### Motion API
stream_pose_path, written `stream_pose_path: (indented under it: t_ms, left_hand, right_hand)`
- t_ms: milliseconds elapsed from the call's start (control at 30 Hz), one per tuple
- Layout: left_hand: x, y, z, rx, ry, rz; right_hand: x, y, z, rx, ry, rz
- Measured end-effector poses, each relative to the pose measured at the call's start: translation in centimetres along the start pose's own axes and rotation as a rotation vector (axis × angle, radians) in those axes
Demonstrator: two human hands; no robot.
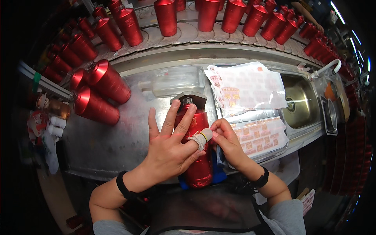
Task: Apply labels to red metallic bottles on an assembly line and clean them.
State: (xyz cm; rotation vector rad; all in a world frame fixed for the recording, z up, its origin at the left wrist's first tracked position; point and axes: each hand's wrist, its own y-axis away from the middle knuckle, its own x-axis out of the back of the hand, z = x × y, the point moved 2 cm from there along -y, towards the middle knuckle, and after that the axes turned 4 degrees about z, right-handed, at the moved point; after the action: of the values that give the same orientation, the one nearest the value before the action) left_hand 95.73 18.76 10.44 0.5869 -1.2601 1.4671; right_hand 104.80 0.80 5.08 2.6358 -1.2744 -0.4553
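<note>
A red metallic bottle [198, 167] lies on its back in front of me, its neck against a grey metal holder [199, 99] and its base toward me. Over it spreads my left hand [170, 147], fingers apart and nothing gripped. One of its fingers wears a white cloth finger cover [202, 138] with a yellow band, pressed on the bottle's right side. Right at that fingertip is my right hand [229, 145], thumb and fingertips pinched together. What the pinch holds, if anything, is too small to make out. Blue material [219, 175] shows beneath the bottle.
Red bottles [97, 105] stand at the left of the metal table [109, 145]. Sticker sheets [250, 88] lie to the right, beside a sink [299, 102] with a white faucet [327, 69]. Behind runs a conveyor [188, 33] carrying many red bottles. A clear glass bottle [176, 81] lies behind the holder.
</note>
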Motion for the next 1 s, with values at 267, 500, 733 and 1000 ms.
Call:
stream_pose_path:
  t_ms: [267, 500, 733, 1000]
  left_hand:
    - [-0.3, 3.5, -1.0, 0.148, -0.014, -0.003]
    - [-1.7, 6.4, -0.4, 0.338, 0.198, 0.099]
    - [-2.3, 4.8, -0.6, 0.258, 0.319, 0.169]
    - [-3.1, 7.0, -0.4, 0.219, 0.370, 0.139]
  right_hand:
    - [2.4, -0.6, -1.8, -0.094, -0.200, 0.181]
    - [-2.2, 1.4, -5.9, 0.750, 0.653, 0.158]
    - [-2.7, 5.3, -6.8, 0.979, 0.902, -0.110]
    - [7.7, 7.2, -2.6, -0.076, 0.157, 0.250]
